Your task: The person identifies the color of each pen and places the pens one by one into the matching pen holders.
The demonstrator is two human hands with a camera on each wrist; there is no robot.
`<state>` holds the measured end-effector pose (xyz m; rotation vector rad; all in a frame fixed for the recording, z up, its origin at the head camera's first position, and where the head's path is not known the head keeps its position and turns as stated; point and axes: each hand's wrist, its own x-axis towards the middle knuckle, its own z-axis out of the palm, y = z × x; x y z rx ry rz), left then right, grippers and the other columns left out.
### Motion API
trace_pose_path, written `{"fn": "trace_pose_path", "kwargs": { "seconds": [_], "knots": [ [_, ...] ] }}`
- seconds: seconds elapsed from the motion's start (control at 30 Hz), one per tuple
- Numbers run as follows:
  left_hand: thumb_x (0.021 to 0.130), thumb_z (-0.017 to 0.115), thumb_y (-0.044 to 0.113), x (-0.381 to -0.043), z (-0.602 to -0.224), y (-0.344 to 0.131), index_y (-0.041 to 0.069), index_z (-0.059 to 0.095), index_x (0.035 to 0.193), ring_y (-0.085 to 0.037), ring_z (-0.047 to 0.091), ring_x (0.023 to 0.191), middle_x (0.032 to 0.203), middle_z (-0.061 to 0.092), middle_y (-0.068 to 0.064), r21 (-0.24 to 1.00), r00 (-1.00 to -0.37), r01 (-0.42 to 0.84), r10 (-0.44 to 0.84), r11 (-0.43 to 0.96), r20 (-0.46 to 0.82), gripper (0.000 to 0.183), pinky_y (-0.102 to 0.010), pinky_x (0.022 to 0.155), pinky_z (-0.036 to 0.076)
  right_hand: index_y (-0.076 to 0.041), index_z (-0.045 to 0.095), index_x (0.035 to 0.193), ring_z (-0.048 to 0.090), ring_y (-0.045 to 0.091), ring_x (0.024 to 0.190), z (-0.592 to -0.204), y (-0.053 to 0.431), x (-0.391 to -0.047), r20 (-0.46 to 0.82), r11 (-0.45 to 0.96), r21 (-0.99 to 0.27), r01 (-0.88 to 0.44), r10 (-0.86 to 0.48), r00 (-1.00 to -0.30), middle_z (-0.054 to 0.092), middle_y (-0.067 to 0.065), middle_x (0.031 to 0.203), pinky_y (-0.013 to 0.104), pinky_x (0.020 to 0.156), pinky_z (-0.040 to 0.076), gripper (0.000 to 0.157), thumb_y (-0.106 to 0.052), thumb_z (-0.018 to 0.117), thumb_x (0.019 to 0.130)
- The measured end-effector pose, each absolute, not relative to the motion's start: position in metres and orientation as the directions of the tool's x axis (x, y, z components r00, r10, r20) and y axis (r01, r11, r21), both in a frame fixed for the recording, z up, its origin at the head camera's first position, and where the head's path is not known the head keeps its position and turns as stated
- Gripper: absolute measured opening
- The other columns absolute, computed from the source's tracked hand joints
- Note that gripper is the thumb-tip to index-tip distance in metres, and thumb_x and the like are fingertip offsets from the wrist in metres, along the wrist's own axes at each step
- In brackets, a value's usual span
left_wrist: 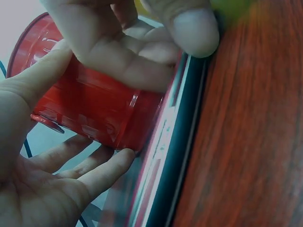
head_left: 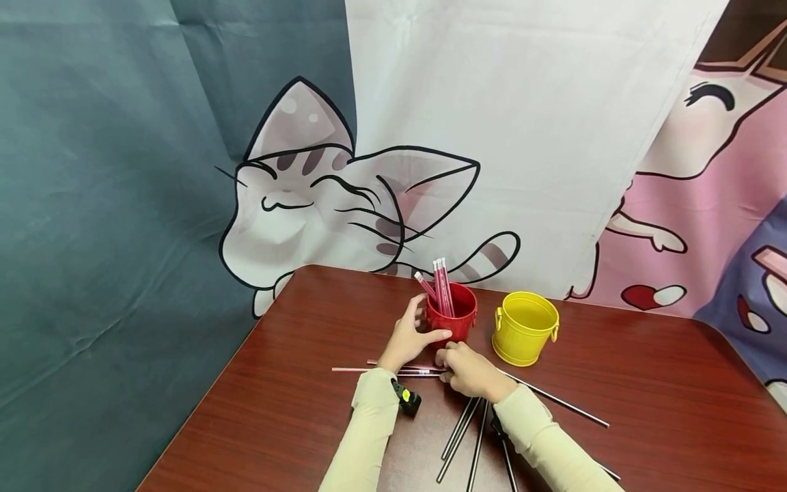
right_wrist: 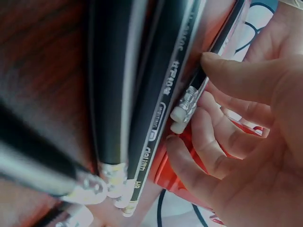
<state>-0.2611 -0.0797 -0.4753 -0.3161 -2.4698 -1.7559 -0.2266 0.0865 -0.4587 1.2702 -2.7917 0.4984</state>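
Pink pencils [head_left: 443,288] in red bucket [head_left: 464,324]

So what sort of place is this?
Possibly an indoor recording corner: a creased cartoon backdrop hangs behind a reddish-brown table, and a small black device sits at the person's left wrist.

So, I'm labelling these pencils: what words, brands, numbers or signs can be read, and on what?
"HB": near the end of a black pencil, right wrist view.
"deli": same pencil; what follows is unclear.
Boxed mark and characters farther along it: too blurred to read.
Pale marks on a pink pencil, left wrist view: too blurred.
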Motion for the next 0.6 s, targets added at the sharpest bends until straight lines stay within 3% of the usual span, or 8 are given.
{"fn": "trace_pose_path", "kwargs": {
  "seconds": [0.23,0.43,0.6],
  "knots": [
    [0.072,0.076,0.041,-0.261,-0.474,-0.08,0.038,0.031,0.135,-0.028,0.052,0.112,0.127,0.051,-0.009,0.922,-0.973,0.222,0.125,0.316,0.192,0.078,-0.045,0.092,0.045,-0.008,0.059,0.077,0.048,0.012,0.069,-0.457,0.09,-0.23,0.123,0.578,-0.414,-0.703,-0.73,-0.672,0.05,-0.006,0.064,0.027,0.065,0.043,0.011,-0.002,0.068,0.074],
    [0.072,0.077,0.037,-0.257,-0.47,-0.081,0.036,0.032,0.135,-0.028,0.053,0.111,0.126,0.052,-0.009,0.924,-0.971,0.23,0.131,0.305,0.199,0.077,-0.045,0.091,0.045,-0.012,0.059,0.08,0.047,0.007,0.066,-0.454,0.095,-0.228,0.101,0.599,-0.445,-0.666,-0.705,-0.702,0.049,-0.009,0.068,0.023,0.061,0.044,0.009,-0.005,0.065,0.079],
    [0.071,0.077,0.04,-0.261,-0.476,-0.08,0.04,0.031,0.134,-0.024,0.055,0.109,0.126,0.053,-0.006,0.912,-0.97,0.239,0.125,0.333,0.208,0.078,-0.042,0.09,0.047,-0.013,0.059,0.083,0.05,0.005,0.064,-0.45,0.102,-0.228,0.12,0.548,-0.569,-0.613,-0.682,-0.721,0.054,-0.01,0.07,0.022,0.06,0.046,0.008,-0.009,0.065,0.083]
  ]
}}
